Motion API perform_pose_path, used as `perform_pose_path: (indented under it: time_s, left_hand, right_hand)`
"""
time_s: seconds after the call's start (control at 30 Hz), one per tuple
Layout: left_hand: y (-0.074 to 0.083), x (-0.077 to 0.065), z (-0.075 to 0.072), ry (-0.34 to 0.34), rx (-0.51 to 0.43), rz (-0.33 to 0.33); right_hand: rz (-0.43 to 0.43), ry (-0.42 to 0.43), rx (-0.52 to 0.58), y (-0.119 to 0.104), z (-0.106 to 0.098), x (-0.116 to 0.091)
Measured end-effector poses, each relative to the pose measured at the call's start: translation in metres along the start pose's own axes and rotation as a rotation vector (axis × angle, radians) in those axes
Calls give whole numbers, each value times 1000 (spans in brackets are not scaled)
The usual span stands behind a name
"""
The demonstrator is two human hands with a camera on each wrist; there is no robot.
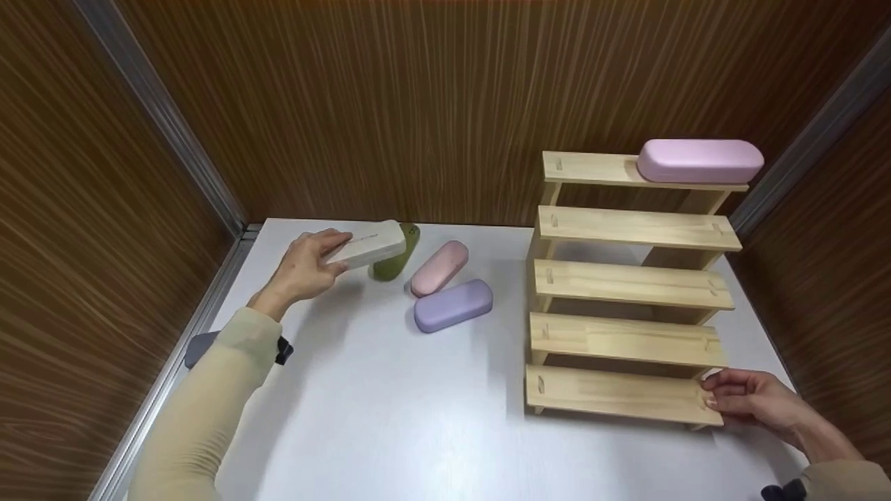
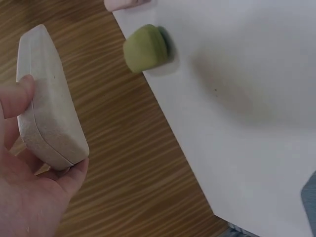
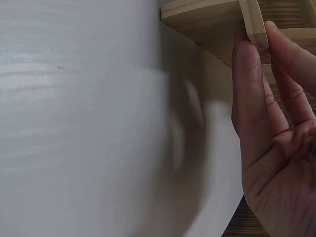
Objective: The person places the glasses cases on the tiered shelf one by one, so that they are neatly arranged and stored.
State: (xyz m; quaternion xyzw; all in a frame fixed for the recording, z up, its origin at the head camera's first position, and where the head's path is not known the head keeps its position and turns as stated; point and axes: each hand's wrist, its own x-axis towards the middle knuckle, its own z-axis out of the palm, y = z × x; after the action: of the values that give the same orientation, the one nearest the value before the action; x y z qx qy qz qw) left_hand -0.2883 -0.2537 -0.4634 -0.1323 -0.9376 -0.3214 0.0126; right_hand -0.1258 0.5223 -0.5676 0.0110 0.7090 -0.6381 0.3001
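My left hand [image 1: 306, 266] grips a white glasses case [image 1: 369, 245] by its near end, holding it above the table's back left. In the left wrist view, thumb and fingers wrap the white case [image 2: 52, 98], whose lid seam is closed. Just beyond it lies a green glasses case [image 1: 397, 256], partly hidden in the head view. A pink case [image 1: 440, 268] and a lavender case [image 1: 454, 306] lie close together to its right. My right hand [image 1: 762, 403] pinches the right end of the lowest step of a wooden tiered shelf [image 1: 626, 395]; the right wrist view shows thumb and fingers on the board's edge [image 3: 254, 24].
A larger pink-lilac case [image 1: 699, 161] sits on the shelf's top step, at the right. The shelf stands on the right of the white table [image 1: 390, 417]. Wood-grain panels [image 1: 348, 104] enclose the back and both sides. A grey-blue object [image 1: 200, 348] shows beside the left forearm.
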Motion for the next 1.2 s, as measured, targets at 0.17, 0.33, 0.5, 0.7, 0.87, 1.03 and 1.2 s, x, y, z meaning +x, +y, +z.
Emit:
perform_pose_path:
  time_s: [0.17,0.33,0.5,0.7,0.87,1.03,1.2]
  left_hand:
    - [21,9,-3,-28,3,45]
    - [44,18,-8,-43,5,103]
    - [64,28,-12,-52,26,166]
    - [89,41,-16,-76,43,203]
    - [111,52,-21,-91,56,224]
    - [135,65,-27,-94,65,278]
    - [157,75,-29,-115,74,311]
  right_hand:
    - [-10,-4,15,1,1,0]
    - [-11,-12,27,1,0,0]
    - [-27,-29,28,0,-1,-1]
    - [-36,-36,34,0,-1,-2]
    - [-32,-30,26,0,-1,-2]
    - [-27,-19,20,0,-1,-2]
    - [-14,4,10,0,0,-1]
